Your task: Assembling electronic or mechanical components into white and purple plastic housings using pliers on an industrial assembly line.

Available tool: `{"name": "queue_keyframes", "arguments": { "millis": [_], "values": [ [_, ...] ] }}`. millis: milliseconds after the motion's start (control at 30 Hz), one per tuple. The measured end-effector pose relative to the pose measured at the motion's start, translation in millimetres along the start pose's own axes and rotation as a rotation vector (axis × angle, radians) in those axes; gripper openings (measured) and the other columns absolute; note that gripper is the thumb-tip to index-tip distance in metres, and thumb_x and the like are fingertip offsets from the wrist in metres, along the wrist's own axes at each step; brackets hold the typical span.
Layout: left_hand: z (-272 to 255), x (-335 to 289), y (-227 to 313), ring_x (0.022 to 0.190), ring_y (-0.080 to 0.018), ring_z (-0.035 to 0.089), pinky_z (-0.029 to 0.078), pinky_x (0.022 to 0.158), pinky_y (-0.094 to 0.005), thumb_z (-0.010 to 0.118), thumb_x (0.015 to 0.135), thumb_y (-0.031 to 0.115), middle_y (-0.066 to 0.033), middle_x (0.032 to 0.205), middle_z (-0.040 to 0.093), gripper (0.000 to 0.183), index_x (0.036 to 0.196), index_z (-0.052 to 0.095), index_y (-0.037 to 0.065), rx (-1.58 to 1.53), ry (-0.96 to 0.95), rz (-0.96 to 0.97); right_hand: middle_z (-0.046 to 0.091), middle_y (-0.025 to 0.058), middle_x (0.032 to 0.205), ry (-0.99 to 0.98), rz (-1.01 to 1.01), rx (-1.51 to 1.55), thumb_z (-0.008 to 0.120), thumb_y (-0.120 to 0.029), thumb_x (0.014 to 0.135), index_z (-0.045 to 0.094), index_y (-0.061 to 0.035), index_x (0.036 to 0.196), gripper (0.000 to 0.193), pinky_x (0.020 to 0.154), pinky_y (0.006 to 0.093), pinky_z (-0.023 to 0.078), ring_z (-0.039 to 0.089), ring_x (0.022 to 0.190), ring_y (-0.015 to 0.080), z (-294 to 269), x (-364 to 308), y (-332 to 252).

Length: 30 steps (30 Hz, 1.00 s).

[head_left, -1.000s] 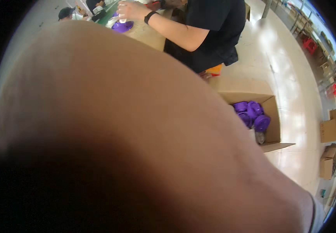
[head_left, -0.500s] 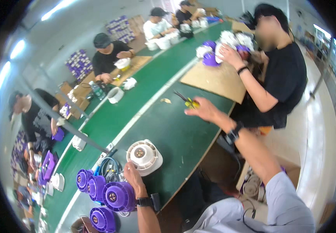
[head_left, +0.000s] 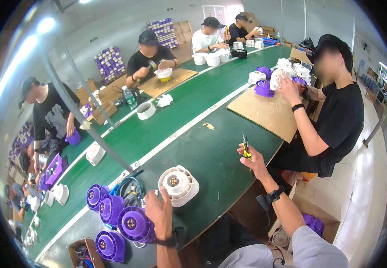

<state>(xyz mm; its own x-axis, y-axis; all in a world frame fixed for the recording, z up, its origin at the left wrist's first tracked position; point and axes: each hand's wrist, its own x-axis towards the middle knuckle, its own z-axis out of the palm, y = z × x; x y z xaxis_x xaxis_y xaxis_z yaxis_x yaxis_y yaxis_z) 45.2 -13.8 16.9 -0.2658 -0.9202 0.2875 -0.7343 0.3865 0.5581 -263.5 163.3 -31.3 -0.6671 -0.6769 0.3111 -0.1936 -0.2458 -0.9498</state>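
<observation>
Just right of my left hand (head_left: 159, 213) stands a white round plastic housing (head_left: 178, 185) with a slotted rim and a brass-coloured piece in its centre. My left fingers are apart at its near left edge and hold nothing; whether a fingertip touches it I cannot tell. In my right hand (head_left: 257, 164), raised over the green table's right edge, is a pair of small pliers (head_left: 246, 149) with yellow and black handles, tips upward. Several purple housings (head_left: 136, 224) of like shape sit left of my left hand, beside coiled cables (head_left: 131, 187).
A green conveyor (head_left: 117, 149) runs past the table, with a metal post (head_left: 70, 105) at its edge. To the right, a co-worker (head_left: 336, 111) handles white and purple parts over a brown board (head_left: 260, 111). An open carton (head_left: 84, 250) with wires stands lower left.
My right hand has drawn back toward me with the pliers, whose tips have turned upward. My left fingers have loosened from the white housing's rim. The whole view has shifted.
</observation>
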Motion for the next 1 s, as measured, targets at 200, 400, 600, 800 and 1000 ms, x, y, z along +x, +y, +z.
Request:
{"name": "queue_keyframes", "arguments": {
  "millis": [200, 400, 600, 800, 1000],
  "values": [
    [-151, -15, 63, 0.120, -0.0268, 0.056, 0.051, 0.084, -0.0326, 0.074, 0.080, 0.014, -0.0187, 0.138, 0.051, 0.075, 0.145, 0.040, 0.000, -1.035, -0.028, 0.486, 0.061, 0.0063, 0.118, -0.072, -0.070, 0.067, 0.071, -0.027, 0.085, 0.055, 0.0009, 0.128, 0.054, 0.103, 0.0322, 0.040, 0.055, 0.112, 0.0158, -2, 9, 9],
    [-175, -30, 52, 0.131, -0.0330, 0.047, 0.048, 0.095, -0.0460, 0.068, 0.086, 0.026, -0.0213, 0.151, 0.039, 0.077, 0.150, 0.033, 0.002, -0.857, -0.013, 0.628, 0.062, 0.0076, 0.116, -0.053, -0.090, 0.037, 0.067, -0.021, 0.085, 0.055, 0.0000, 0.130, 0.052, 0.102, 0.0333, 0.041, 0.057, 0.109, 0.0171, -6, 15, 20],
    [-199, -30, 44, 0.131, -0.0329, 0.047, 0.048, 0.095, -0.0457, 0.068, 0.085, 0.025, -0.0217, 0.150, 0.039, 0.077, 0.150, 0.033, 0.002, -0.800, 0.051, 0.656, 0.061, 0.0076, 0.115, -0.115, -0.081, 0.029, 0.069, -0.017, 0.082, 0.052, 0.0015, 0.132, 0.055, 0.103, 0.0339, 0.040, 0.057, 0.111, 0.0176, 14, 8, 16],
    [-180, -44, 63, 0.131, -0.0328, 0.047, 0.048, 0.095, -0.0454, 0.069, 0.084, 0.023, -0.0220, 0.149, 0.040, 0.078, 0.150, 0.033, 0.002, -0.794, 0.183, 0.623, 0.061, 0.0081, 0.116, -0.043, -0.097, 0.070, 0.070, -0.018, 0.082, 0.052, 0.0004, 0.132, 0.056, 0.104, 0.0349, 0.040, 0.057, 0.113, 0.0200, -2, -1, 25],
    [-178, -31, 68, 0.131, -0.0327, 0.047, 0.048, 0.095, -0.0451, 0.070, 0.083, 0.022, -0.0223, 0.148, 0.041, 0.079, 0.150, 0.032, 0.001, -0.786, 0.087, 0.637, 0.058, 0.0078, 0.123, -0.118, -0.045, -0.018, 0.070, -0.022, 0.086, 0.050, -0.0026, 0.136, 0.056, 0.105, 0.0347, 0.039, 0.053, 0.117, 0.0196, 1, 4, 12]
  ]
}}
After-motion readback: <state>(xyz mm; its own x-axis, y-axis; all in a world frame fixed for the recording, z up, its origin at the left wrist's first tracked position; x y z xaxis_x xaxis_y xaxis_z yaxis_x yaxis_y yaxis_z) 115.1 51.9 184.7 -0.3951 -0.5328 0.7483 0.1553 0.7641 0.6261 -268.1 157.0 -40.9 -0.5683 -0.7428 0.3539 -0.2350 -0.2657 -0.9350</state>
